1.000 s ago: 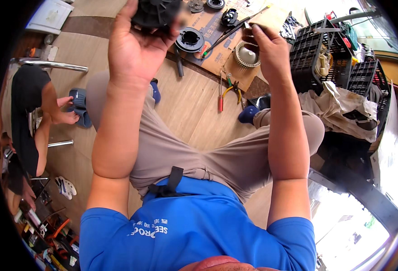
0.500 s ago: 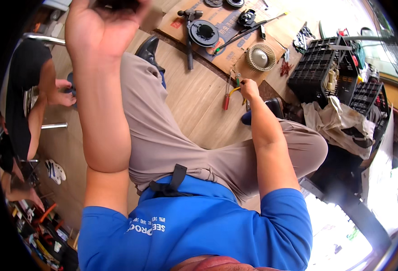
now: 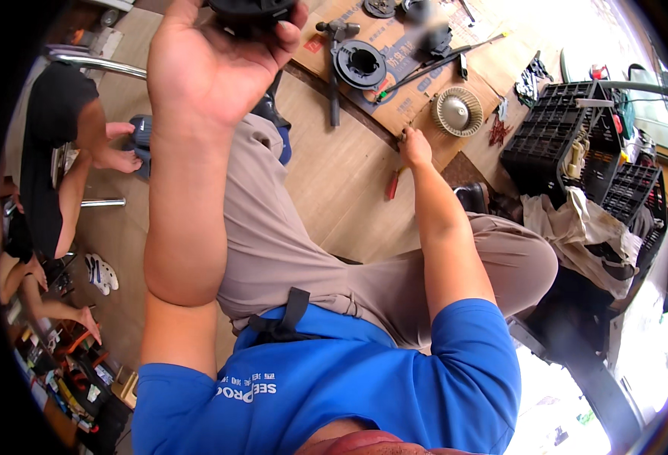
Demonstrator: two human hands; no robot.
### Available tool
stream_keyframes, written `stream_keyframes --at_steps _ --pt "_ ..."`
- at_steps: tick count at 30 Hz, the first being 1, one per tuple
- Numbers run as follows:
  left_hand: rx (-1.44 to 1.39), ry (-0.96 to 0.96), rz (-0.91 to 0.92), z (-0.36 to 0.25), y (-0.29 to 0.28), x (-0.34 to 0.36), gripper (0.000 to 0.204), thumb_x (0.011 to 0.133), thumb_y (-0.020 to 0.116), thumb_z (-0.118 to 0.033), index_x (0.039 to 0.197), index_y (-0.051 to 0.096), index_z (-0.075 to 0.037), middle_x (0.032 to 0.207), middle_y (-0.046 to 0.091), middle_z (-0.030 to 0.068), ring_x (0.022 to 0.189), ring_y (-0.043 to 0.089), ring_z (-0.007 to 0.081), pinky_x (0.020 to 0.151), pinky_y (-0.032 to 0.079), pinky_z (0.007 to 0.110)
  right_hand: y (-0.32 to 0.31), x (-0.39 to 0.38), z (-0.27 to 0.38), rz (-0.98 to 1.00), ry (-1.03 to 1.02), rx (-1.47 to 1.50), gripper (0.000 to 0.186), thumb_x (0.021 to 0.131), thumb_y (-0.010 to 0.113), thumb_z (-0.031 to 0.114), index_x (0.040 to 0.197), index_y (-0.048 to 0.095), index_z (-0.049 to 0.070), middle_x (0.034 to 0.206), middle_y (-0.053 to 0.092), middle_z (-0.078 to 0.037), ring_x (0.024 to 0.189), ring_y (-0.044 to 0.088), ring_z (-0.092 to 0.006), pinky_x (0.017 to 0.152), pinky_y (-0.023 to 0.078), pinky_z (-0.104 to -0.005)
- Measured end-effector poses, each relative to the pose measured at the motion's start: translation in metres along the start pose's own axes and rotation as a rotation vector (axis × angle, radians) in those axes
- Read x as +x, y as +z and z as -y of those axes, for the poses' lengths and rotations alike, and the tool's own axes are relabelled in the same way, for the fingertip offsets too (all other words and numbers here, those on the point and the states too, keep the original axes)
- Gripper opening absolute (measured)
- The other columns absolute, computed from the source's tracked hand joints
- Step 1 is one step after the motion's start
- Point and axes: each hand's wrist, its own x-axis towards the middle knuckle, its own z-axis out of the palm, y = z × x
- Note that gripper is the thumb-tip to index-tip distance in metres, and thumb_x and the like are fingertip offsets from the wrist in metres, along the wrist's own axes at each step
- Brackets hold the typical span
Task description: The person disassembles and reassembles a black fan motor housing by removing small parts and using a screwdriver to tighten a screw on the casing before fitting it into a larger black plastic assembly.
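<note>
High in the view, my left hand is closed around a black round plastic part, which the top edge of the picture cuts off. Farther right, my right hand reaches down to the near edge of the cardboard. Its fingers are drawn together, and whatever they hold is too small to make out. Just below them a red-handled tool lies on the floor. A cream-coloured blower wheel rests on the cardboard beside that hand. A hammer lies next to a black round motor housing.
A long black rod crosses the cardboard. Black plastic crates with a pale cloth stand at the right. Another person's legs and a metal chair frame are at the left. White shoes sit on the floor.
My left hand has shifted right with the black part, and more of it shows. My right hand has moved slightly up and left over the tools, covering most of them.
</note>
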Motion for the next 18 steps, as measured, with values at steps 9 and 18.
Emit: stream_keyframes --at_steps 9,18 --pt "-0.036 -0.025 0.017 0.007 0.002 0.009 0.046 0.091 0.068 -0.046 0.119 0.063 -0.01 0.104 0.064 0.0124 0.092 0.063 0.0357 0.067 0.053 0.038 0.014 0.008 0.003 -0.037 -0.098 -0.134 0.016 0.096 0.047 0.01 0.104 0.059 0.006 0.103 0.066 -0.02 0.098 0.067 -0.0367 0.083 0.056 -0.0472" --pt "0.095 0.085 0.175 0.015 0.003 0.006 0.049 0.094 0.062 -0.046 0.127 0.059 -0.01 0.112 0.067 0.0139 0.09 0.063 0.0325 0.068 0.051 0.038 0.016 0.019 -0.001 -0.181 -0.012 0.043 0.014 0.094 0.054 0.016 0.099 0.063 0.005 0.098 0.067 -0.02 0.094 0.068 -0.0377 0.082 0.054 -0.0473"
